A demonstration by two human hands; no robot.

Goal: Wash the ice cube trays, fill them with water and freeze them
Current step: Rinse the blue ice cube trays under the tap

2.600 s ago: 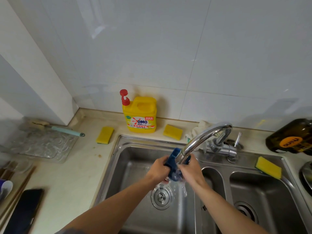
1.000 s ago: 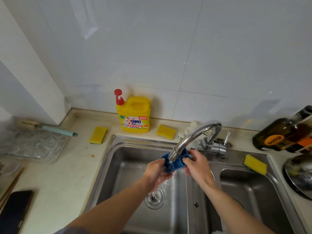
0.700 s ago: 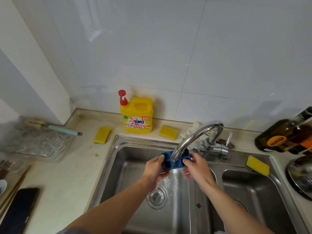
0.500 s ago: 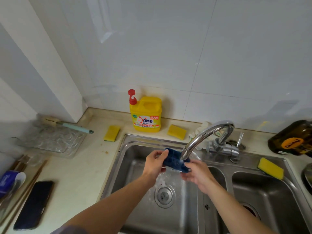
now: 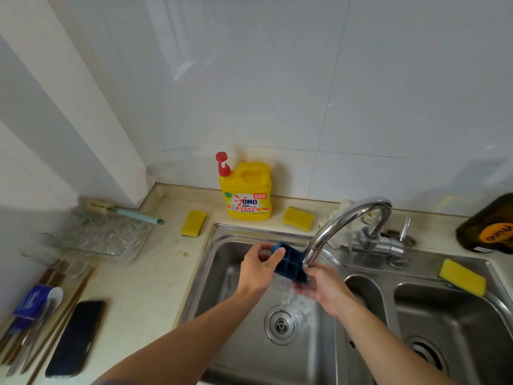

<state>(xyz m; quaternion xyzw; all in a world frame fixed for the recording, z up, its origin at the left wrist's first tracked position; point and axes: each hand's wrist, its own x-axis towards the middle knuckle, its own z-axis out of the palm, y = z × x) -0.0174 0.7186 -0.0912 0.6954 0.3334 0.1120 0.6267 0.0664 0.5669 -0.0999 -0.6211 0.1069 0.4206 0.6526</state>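
the big steel sink (image 5: 238, 351) has two bowls, and all the work is over the left one. the bent silver tap (image 5: 344, 218) reaches out over that bowl, and water seems to come out of its mouth, because there is a shiny splash (image 5: 294, 300) on the bowl floor near the drain (image 5: 281, 325). the yellow soap jug (image 5: 245, 194) stands on the counter (image 5: 138, 287) behind the sink, by the wall, well apart from the hands. the left hand (image 5: 258, 273) pinches the far end of the blue ice cube tray (image 5: 290, 262) with its thumb and fingers. the right hand (image 5: 324, 290) is at the near, lower end, with its fingers curled under the tray to hold it up. so both hands are clamped on the tray. the tray is in the air over the left bowl, tilted, right under the mouth of the tap, with its little square cups facing up. a yellow sponge (image 5: 462, 277) lies on the sink edge at the right, and no hand touches it. i think this is the washing part, most likely a rinse, as i see no foam on the tray. i cannot tell if the cups hold water, and with the tray tilted like this they would spill. so the job looks early: filling the cups level has to come next, and then the freezer, which is not in sight. only one tray shows here, so i cannot tell how many more need a wash.
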